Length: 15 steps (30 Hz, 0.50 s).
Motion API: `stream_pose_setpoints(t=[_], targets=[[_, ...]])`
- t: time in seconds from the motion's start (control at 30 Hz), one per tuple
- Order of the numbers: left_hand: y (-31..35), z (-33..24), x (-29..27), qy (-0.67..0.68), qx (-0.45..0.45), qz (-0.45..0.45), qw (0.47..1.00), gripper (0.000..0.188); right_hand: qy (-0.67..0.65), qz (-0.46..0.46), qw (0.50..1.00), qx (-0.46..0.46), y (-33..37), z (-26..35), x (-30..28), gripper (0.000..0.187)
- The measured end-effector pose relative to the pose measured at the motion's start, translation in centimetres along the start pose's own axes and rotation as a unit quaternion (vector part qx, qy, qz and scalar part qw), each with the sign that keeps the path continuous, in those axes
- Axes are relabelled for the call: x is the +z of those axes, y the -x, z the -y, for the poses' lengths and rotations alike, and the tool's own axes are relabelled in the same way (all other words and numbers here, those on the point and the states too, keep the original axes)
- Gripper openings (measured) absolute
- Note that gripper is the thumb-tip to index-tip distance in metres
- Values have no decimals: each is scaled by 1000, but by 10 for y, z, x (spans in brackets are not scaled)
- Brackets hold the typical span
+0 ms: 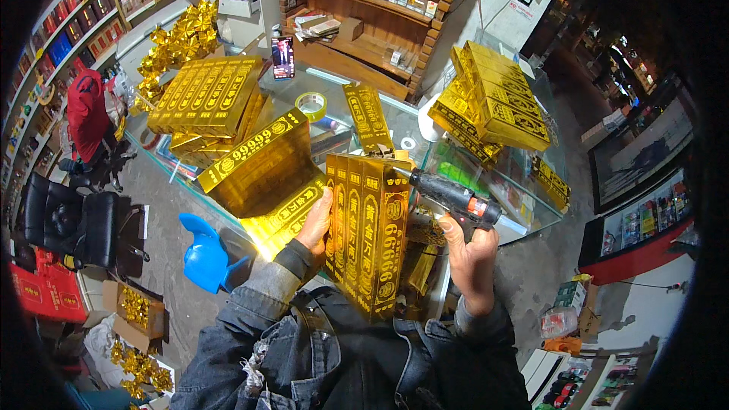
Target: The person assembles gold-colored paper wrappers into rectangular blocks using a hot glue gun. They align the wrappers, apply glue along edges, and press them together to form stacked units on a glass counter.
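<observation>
My right hand (472,262) is wrapped round the handle of a black glue gun (449,196). Its nozzle points left, close to the top corner of a block of gold boxes (363,231) standing on end in front of my chest. My left hand (314,226) grips that block along its left side, the thumb upright and the other fingers mostly hidden. Just beyond my left hand, more gold boxes (262,156) are joined in an angled, open shape. Another single gold box (367,118) lies on the glass counter (414,118) past the block.
Stacks of gold boxes stand on the counter at left (209,99) and right (501,99). A tape roll (310,105) and an upright phone (282,57) sit at the back. Gold bows (178,42) are heaped far left. A blue stool (205,254) and black chair (72,220) stand left.
</observation>
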<state>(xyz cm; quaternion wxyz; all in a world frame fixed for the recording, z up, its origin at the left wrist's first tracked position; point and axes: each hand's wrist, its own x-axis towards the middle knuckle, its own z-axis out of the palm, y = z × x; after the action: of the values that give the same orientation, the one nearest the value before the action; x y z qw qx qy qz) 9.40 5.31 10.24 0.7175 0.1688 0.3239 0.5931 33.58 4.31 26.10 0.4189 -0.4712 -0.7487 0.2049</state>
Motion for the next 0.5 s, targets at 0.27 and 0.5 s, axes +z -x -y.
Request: stream_pose_setpoints(t=[0.27, 0.5], targets=[[-1, 0, -3, 47, -6, 23, 999, 54, -11, -33, 999, 31, 0, -7, -3, 28], [-2, 0, -4, 28, -7, 7, 1000, 53, -21, -25, 999, 12, -3, -7, -5, 26]])
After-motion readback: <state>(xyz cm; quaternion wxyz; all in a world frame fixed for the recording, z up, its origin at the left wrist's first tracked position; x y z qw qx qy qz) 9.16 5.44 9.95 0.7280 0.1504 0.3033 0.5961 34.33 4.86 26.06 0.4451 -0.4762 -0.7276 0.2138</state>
